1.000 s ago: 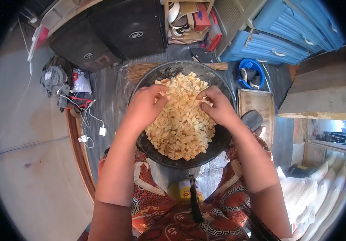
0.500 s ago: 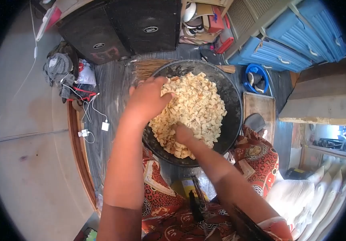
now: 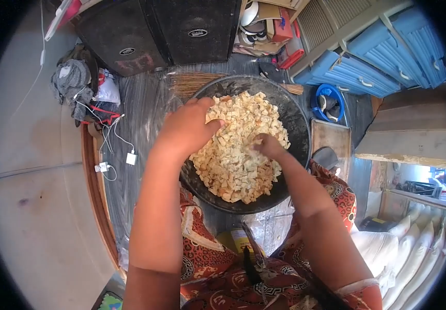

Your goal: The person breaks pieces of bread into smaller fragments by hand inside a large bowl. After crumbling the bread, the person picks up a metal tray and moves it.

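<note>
A wide black basin (image 3: 298,113) on the floor between my knees holds a heap of small, pale, cut pieces that look like bread (image 3: 233,170). My left hand (image 3: 189,124) grips the basin's left rim, fingers over the edge and thumb inside against the heap. Toward the right side of the heap, my right hand (image 3: 269,146) has its fingers curled in among the pieces. Pale bits show at its fingertips, which are partly hidden and slightly blurred.
Behind the basin lies a straw broom (image 3: 194,82), with black speakers (image 3: 192,33) beyond. A blue bucket (image 3: 329,103) and a flat tray (image 3: 331,137) are to the right. Charger cables (image 3: 111,137) and a grey cloth bundle (image 3: 72,80) lie left.
My right hand has moved up and to the right through the heap, from its lower middle to the right side. My left hand stays at the rim. The view has shifted slightly.
</note>
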{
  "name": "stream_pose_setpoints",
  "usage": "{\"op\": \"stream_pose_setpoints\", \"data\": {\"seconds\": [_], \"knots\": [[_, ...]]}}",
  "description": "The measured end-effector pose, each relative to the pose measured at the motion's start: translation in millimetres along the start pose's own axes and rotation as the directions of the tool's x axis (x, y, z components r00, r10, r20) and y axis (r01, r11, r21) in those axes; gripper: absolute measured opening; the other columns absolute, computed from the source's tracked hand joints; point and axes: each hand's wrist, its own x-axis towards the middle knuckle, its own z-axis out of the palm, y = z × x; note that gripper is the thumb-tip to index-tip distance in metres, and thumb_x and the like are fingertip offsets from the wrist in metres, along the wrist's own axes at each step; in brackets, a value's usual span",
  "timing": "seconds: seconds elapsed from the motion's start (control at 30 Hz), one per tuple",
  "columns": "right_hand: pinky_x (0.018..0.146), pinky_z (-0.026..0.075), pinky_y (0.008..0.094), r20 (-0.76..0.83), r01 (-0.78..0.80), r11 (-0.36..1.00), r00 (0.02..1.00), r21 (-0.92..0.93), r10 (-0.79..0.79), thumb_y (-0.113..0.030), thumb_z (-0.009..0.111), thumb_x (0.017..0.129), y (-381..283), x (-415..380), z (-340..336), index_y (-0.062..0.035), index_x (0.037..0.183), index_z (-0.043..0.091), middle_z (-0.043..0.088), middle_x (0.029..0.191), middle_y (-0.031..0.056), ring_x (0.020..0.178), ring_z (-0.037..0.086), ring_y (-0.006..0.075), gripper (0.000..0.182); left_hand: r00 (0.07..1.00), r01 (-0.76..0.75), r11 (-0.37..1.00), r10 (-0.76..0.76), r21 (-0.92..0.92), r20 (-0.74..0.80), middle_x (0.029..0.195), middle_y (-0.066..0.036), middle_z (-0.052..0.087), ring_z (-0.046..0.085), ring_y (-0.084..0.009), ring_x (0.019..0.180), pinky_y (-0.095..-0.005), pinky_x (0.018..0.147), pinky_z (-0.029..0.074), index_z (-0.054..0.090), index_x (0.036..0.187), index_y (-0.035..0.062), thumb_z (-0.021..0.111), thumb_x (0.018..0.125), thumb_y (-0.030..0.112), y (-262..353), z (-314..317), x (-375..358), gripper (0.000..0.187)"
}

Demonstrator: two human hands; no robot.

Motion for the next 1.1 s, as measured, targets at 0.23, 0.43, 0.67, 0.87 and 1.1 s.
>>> {"op": "stream_pose_setpoints", "data": {"seconds": [0.23,0.43,0.67,0.87,1.1], "knots": [[0.066,0.047,0.0259,0.02,0.135,0.961,0.989,0.241,-0.144,-0.014,0.063,0.082,-62.2,-44.0,-83.4,-0.0034,0.116,0.056,0.062,0.084,0.006,0.072,0.056,0.0101,0.037,0.998,-0.061,0.997,0.062,-0.044,0.011,0.117,-0.022,0.056,0.053,-0.0355,0.109,-0.0395,0.093,0.04,0.054,0.116,-0.0009,0.063,0.081,0.031,-2.1,6.8,0.6,0.048],[0.066,0.049,0.0235,0.146,0.029,0.837,0.981,0.546,-0.13,-0.001,0.046,0.083,-97.7,-86.2,-111.1,-0.0054,0.121,0.053,0.06,0.089,0.0021,0.071,0.057,0.0091,0.039,0.994,-0.085,0.996,0.086,-0.016,0.07,0.115,-0.019,0.057,0.054,-0.0347,0.107,-0.0389,0.091,0.041,0.055,0.115,0.001,0.063,0.08,0.029,10.3,8.9,-3.0,0.045],[0.06,0.049,0.0241,0.051,0.171,0.657,0.951,0.734,-0.304,-0.001,0.044,0.087,-130.7,-117.6,-121.7,-0.0069,0.119,0.036,0.062,0.092,0.0101,0.067,0.06,0.0111,0.034,0.963,-0.25,0.901,0.271,-0.355,0.009,0.101,-0.013,0.061,0.058,-0.0231,0.096,-0.0321,0.083,0.045,0.054,0.116,0.0033,0.064,0.082,0.017,28.5,46.4,7.2,0.038],[0.054,0.046,0.0223,0.091,0.181,0.641,0.926,0.746,-0.368,-0.009,0.054,0.09,-152.0,-128.2,-134.3,-0.0061,0.11,0.038,0.062,0.083,0.0077,0.064,0.057,0.0101,0.026,0.97,-0.193,0.658,0.239,-0.728,-0.041,0.092,-0.003,0.06,0.056,-0.0093,0.081,-0.023,0.071,0.045,0.053,0.11,0.0025,0.059,0.084,0.004,41.4,64.8,18.7,0.027],[0.054,0.044,0.0217,-0.014,0.349,0.7,0.9,0.623,-0.436,-0.009,0.058,0.088,-157.2,-128.3,-138.7,-0.0052,0.104,0.043,0.06,0.077,0.0046,0.065,0.054,0.0076,0.022,0.981,-0.071,0.406,0.195,-0.911,0.01,0.09,-0.005,0.06,0.058,-0.0103,0.08,-0.0233,0.07,0.047,0.054,0.103,0.0017,0.056,0.084,0.0,52.3,64.4,15.8,0.018]]}}
